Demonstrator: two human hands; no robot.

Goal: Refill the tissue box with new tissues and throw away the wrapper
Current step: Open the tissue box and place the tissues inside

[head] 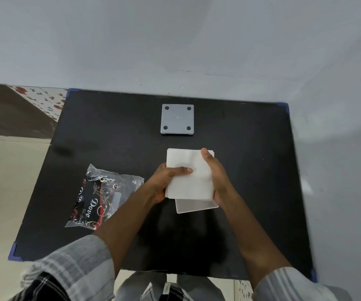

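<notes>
A white stack of tissues is held between both hands above the black table. My left hand grips its left edge with the thumb lying across the top. My right hand clasps its right side. Under the stack, a flat white panel pokes out at the near edge. The grey square tissue box part with four dark dots lies at the far middle of the table. The crumpled clear wrapper with black and red print lies flat at the left, apart from my hands.
The table stands against a pale wall. To the left lies a beige floor and a flowered strip. Blue tape marks the table's corners.
</notes>
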